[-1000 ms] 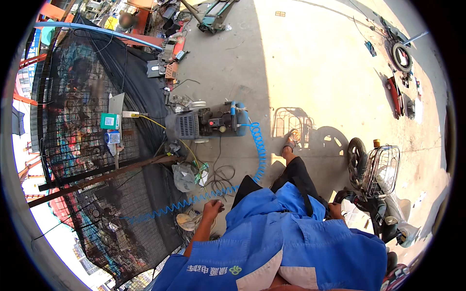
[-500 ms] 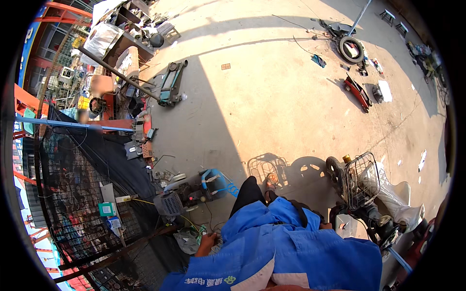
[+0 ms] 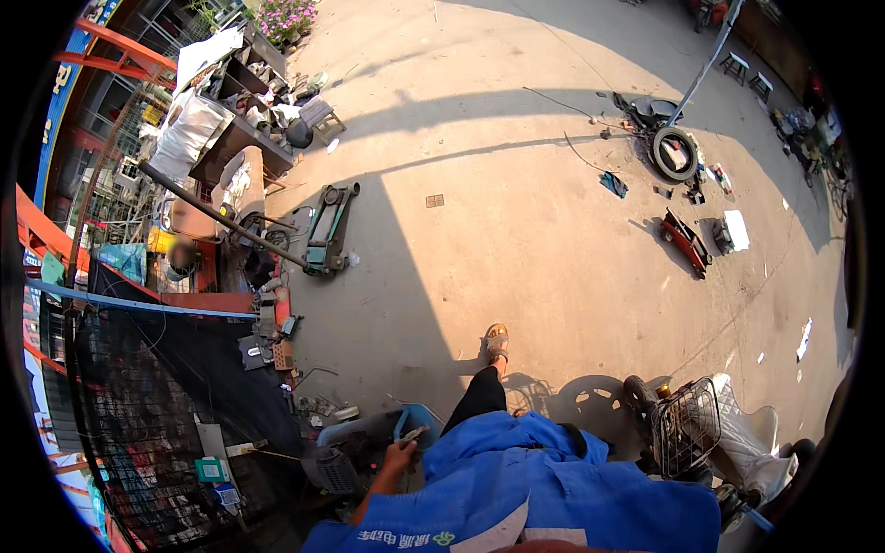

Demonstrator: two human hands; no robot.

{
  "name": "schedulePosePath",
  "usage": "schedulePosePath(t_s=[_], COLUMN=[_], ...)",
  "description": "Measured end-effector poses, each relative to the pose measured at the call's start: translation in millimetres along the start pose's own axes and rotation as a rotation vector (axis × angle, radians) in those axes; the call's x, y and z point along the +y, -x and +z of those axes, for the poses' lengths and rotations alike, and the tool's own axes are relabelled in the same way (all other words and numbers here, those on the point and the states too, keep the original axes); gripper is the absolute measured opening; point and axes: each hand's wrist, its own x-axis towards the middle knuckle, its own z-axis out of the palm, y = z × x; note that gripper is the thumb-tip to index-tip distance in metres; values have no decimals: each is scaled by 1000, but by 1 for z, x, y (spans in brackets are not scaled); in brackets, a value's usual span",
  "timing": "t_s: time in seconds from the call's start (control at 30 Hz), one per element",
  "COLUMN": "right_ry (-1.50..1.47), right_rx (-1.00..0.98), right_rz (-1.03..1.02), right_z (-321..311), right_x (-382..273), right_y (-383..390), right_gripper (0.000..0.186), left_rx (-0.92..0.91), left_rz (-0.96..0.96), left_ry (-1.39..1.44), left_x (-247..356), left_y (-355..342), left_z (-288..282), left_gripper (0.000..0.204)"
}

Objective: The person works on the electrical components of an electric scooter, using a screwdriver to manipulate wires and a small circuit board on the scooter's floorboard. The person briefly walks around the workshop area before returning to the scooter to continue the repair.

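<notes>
My left hand (image 3: 397, 455) is out at my left side, its fingers closed round a small greyish metal tool (image 3: 414, 434) whose exact kind I cannot make out. Just beyond it is the blue tank of an air compressor (image 3: 426, 417), with a dark grey vented housing (image 3: 332, 468) to its left. Whether the hand touches the compressor is unclear. My right hand does not show; my blue jacket (image 3: 553, 470) fills the lower middle. One sandalled foot (image 3: 497, 341) is stretched forward on the concrete.
A parked two-wheeler with a wire basket (image 3: 685, 426) stands close on my right. Wire mesh fencing (image 3: 138, 396) with black netting runs along the left. Ahead lie a green floor jack (image 3: 327, 230) with a long handle, a red jack (image 3: 685, 241) and a tyre (image 3: 675, 155).
I have stepped forward, and the jacks and tyre appear lower in view. My left hand has risen beside the blue tank, with the tool now showing. My right hand has left the view.
</notes>
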Motion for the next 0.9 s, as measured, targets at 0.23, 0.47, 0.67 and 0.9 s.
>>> schedulePosePath(t_s=[0.23, 0.47, 0.67, 0.9], right_ry=[-16, -138, -190, 126], right_rx=[-12, 20, 24, -75], right_rz=[-14, 63, 135, -232], right_z=[-7, -39, -57, -89], right_x=[-123, -215, -267, -359], right_y=[-23, -55, -96, -164], right_gripper=[36, 36, 36, 28], left_rx=[-5, 90, 2, -6], left_rz=[-51, -35, -136, -147], left_ry=[69, 128, 138, -284], left_x=[71, 225, 259, 431], left_y=[-107, -123, -159, -94], left_z=[-27, -38, -8, 66], left_gripper=[32, 26, 27, 36])
